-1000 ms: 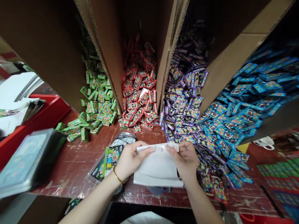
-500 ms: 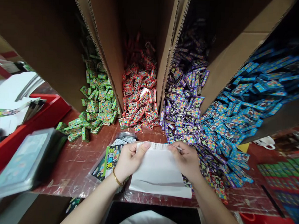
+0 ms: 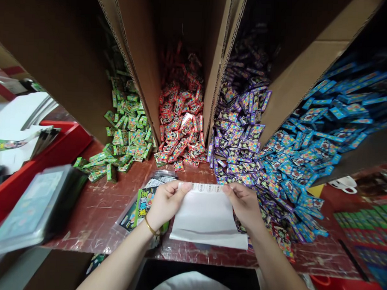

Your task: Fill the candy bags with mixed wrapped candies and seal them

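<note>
A white sheet (image 3: 206,214) with a row of round printed marks along its top edge is stretched between both hands over the table. My left hand (image 3: 168,201), with a gold bangle at the wrist, pinches its top left corner. The top right corner is pinched by my right hand (image 3: 245,205). Beside my left hand lies a printed packet (image 3: 142,207) in green, black and yellow, on clear plastic. Purple packets (image 3: 238,142) are heaped just beyond my right hand.
Cardboard dividers (image 3: 216,69) separate green packets (image 3: 130,129), red packets (image 3: 181,131) and blue packets (image 3: 308,154). At left are a red bin (image 3: 65,146) with papers and a stack of plastic sleeves (image 3: 30,210). White scissors handles (image 3: 345,183) lie at right.
My right hand has shifted slightly right along the sheet's top edge, showing more of the printed marks. The sheet's lower edge has risen a little.
</note>
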Available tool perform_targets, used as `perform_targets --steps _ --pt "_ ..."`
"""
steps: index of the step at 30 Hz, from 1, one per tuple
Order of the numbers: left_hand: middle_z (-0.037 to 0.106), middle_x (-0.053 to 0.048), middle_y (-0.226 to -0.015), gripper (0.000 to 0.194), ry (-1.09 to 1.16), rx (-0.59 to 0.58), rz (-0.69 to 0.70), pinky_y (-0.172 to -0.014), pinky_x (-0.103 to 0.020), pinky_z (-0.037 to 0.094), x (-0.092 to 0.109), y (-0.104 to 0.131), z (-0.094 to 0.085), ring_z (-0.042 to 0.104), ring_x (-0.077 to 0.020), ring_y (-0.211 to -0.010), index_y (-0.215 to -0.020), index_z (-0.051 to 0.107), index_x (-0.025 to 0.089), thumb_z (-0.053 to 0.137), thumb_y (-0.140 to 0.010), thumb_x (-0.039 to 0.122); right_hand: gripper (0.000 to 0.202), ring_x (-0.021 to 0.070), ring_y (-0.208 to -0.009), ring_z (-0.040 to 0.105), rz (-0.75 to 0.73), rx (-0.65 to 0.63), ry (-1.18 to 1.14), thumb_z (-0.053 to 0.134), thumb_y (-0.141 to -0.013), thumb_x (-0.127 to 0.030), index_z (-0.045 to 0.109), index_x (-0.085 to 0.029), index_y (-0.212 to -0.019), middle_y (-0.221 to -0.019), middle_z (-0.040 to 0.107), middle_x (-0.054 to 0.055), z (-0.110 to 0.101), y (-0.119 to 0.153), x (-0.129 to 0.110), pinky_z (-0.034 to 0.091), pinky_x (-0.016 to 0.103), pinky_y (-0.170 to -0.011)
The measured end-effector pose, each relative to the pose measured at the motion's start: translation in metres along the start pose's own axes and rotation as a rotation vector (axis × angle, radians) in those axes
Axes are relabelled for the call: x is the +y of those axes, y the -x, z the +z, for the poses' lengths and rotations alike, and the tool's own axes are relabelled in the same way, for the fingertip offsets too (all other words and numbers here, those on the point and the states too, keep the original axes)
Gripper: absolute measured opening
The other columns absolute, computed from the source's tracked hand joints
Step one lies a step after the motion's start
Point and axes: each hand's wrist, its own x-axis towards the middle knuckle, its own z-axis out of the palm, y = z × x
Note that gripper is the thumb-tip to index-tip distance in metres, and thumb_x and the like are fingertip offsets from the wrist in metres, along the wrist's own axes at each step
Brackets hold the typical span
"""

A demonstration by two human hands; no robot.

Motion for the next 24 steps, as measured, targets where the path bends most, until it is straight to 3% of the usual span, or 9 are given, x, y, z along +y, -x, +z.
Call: perform_targets --steps 6,11,17,21,24 --pt "0.042 0.003 -0.051 0.042 -0.014 -0.021 -0.052 -0.045 -0.020 0.028 -0.009 0.003 -0.005 0.034 -0.0076 -0.049 -0.058 0.057 0.012 0.057 -0.076 0.050 0.038 0.0080 -0.047 0.031 -0.003 -0.016 0.021 0.055 -0.080 -0.046 0.050 -0.018 -0.056 -0.050 0.036 -0.005 0.003 0.006 0.006 0.026 0.020 -0.044" --pt "0.050 0.003 -0.054 0.033 -0.003 0.006 -0.053 -0.046 -0.019 0.031 -0.016 0.004 -0.004 0.038 -0.0074 -0.050 -0.062 0.060 0.012 0.068 -0.069 0.044 0.030 0.0097 -0.049 0.041 0.024 -0.050 -0.033 0.061 -0.076 -0.045 0.060 -0.017 -0.066 -0.055 0.049 -0.003 0.004 0.011 0.013 0.032 0.021 -0.046" --pt "0.063 -0.001 -0.064 0.030 -0.059 -0.140 -0.120 -0.055 -0.022 0.040 -0.034 -0.002 -0.007 0.051 -0.0119 -0.058 -0.071 0.066 0.012 0.071 -0.067 0.042 0.039 0.0106 -0.046 0.041 -0.022 -0.001 0.161 0.051 -0.083 -0.046 0.054 -0.018 -0.057 -0.047 0.043 -0.004 0.000 0.013 0.029 0.033 0.022 -0.047" --pt "0.063 -0.001 -0.064 0.033 -0.201 -0.127 -0.131 -0.055 -0.022 0.039 -0.048 -0.004 -0.031 0.051 -0.0124 -0.059 -0.070 0.066 0.013 0.069 -0.067 0.046 0.026 0.0171 -0.068 0.060 -0.021 -0.043 0.248 0.042 -0.089 -0.038 0.060 -0.019 -0.093 -0.076 0.064 0.004 0.008 0.042 0.057 0.048 0.028 -0.067" --pt "0.059 0.000 -0.060 0.037 -0.209 -0.084 -0.195 -0.049 -0.020 0.035 -0.057 -0.006 -0.048 0.046 -0.0103 -0.052 -0.071 0.064 0.013 0.068 -0.065 0.049 0.022 0.0231 -0.093 0.059 -0.104 -0.233 0.441 0.056 -0.081 -0.028 0.057 -0.020 -0.101 -0.101 0.063 0.009 0.022 0.077 0.071 0.047 0.036 -0.085"
